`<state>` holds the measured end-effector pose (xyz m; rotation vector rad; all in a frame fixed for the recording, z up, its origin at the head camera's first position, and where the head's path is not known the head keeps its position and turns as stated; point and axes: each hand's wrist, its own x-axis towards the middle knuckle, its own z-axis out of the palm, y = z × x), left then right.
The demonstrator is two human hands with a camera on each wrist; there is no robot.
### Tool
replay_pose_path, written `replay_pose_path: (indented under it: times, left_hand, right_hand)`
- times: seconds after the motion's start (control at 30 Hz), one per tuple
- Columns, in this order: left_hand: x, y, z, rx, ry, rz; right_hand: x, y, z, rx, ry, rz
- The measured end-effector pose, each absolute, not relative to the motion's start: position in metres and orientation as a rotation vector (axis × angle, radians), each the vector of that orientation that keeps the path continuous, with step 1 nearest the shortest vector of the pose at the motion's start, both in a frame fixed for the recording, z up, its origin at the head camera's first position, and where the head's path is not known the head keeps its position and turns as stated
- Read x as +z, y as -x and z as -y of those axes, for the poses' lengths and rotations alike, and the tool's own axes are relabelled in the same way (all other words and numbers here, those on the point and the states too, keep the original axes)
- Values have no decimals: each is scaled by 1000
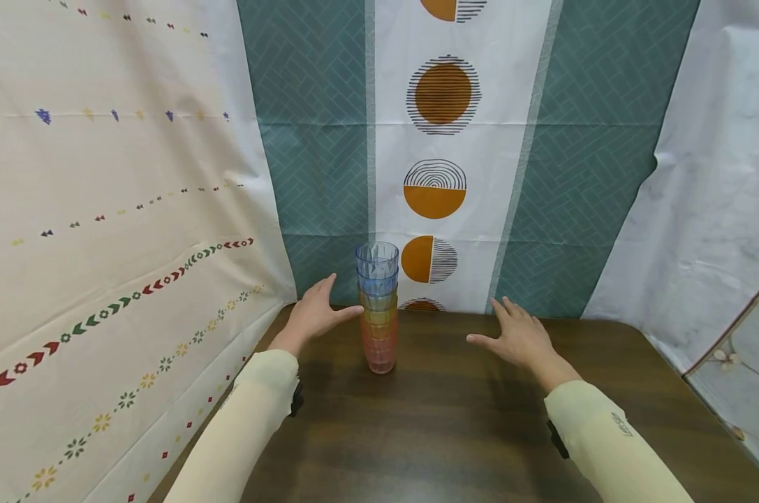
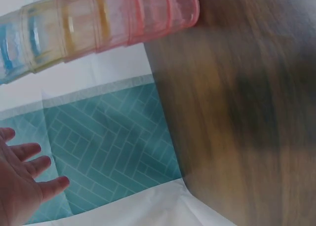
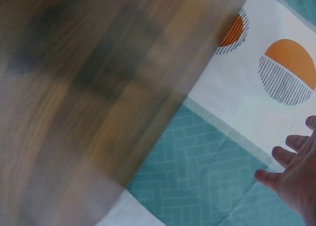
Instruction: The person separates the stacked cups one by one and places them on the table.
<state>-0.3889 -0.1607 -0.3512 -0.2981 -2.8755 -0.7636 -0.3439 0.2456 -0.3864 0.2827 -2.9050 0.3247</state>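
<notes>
Where patterned curtains (image 1: 442, 140) enclose dark wood table (image 1: 454, 433), hands spread open, holding nothing.

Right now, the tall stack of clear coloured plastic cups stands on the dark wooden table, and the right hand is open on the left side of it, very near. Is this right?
Not quite: the hand close beside the tall stack of clear coloured plastic cups is the left hand, as the head view shows. The right hand is open too, but well apart from the stack, on its other side. The stack does stand on the dark wooden table.

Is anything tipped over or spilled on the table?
No, nothing stands out. The stack of colored cups stands upright on the wooden table, dry and unbroken. The left hand is open beside it, the right hand open farther off.
</notes>
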Motion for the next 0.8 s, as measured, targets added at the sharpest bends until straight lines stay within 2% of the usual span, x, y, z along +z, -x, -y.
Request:
replay_pose_path:
  times: [0.8]
  left_hand:
    - [-355,411,133,-1328,284,2748]
  right_hand:
    - [-348,362,-194,550,-362,2840]
